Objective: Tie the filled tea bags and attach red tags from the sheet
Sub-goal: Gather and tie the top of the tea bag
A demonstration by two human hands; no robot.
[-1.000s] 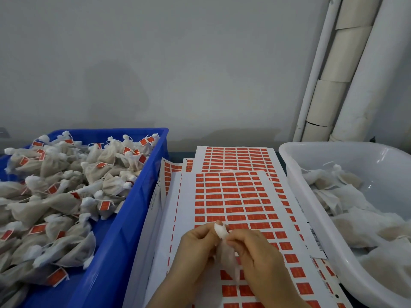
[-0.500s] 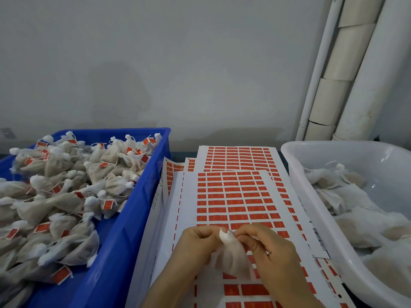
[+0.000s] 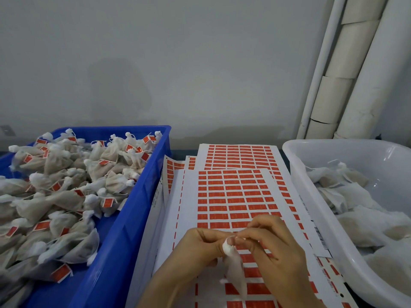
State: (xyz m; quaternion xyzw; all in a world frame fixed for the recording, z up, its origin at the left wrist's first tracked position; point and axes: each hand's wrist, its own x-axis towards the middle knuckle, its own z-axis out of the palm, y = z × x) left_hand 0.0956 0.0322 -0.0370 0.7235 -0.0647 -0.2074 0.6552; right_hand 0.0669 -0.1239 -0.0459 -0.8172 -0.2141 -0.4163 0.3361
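White mesh gathered at its neck, a tea bag (image 3: 233, 267) hangs between two hands at the bottom centre, just above the sheet (image 3: 235, 196) of red tags. The left hand (image 3: 200, 247) has its fingers curled round the bunched top of the bag, a narrow grip at the neck. The right hand (image 3: 271, 243) pinches the same bunched top from the other side with thumb and fingertips, its other fingers bent above; whether a string lies between those fingertips is too fine to tell. The bag's body droops down and slightly right below the hands. Under them, several tag sheets lie overlapped and fanned on the bench, rows of small red rectangles on white backing, with some gaps in the rows near the hands. To the left, touching the sheets' edge, a blue crate (image 3: 124, 218) is heaped with tied bags (image 3: 66, 185), many carrying red tags on strings. To the right, a white tub (image 3: 311, 174) holds loose bags (image 3: 355, 207) with no red tags showing. Beyond, a grey wall (image 3: 178, 63) rises, with pale pipes (image 3: 355, 74) leaning in the right corner.
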